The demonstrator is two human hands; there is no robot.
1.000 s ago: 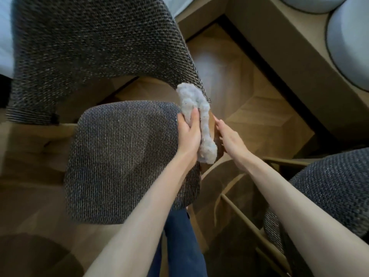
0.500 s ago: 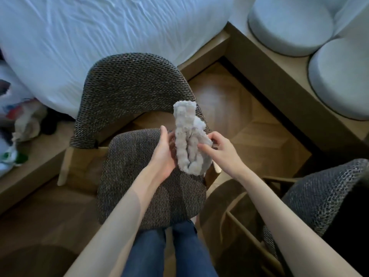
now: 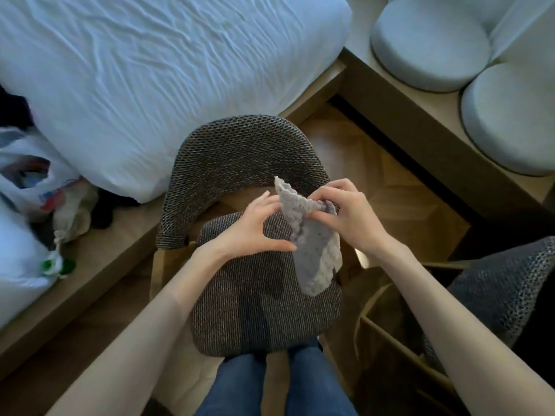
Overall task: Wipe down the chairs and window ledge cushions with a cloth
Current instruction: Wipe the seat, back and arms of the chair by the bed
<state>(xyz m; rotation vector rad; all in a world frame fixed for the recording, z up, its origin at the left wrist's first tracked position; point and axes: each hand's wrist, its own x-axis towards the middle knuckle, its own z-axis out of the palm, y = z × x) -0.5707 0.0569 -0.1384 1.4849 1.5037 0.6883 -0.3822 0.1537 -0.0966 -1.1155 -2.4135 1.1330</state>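
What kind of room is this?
Most likely a bedroom, possibly a hotel room: a bed with a rumpled white sheet, a woven chair beside it, and a wooden ledge carrying round pale cushions. The left hand and right hand hold a cloth above the chair.

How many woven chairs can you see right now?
2. The middle chair stands straight ahead at centre frame; the right chair sits at the right edge, partly cut off. Others may lie out of view.

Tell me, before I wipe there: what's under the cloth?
The cloth, pinched by the right hand, hangs over the woven chair seat; the patch directly behind it is hidden.
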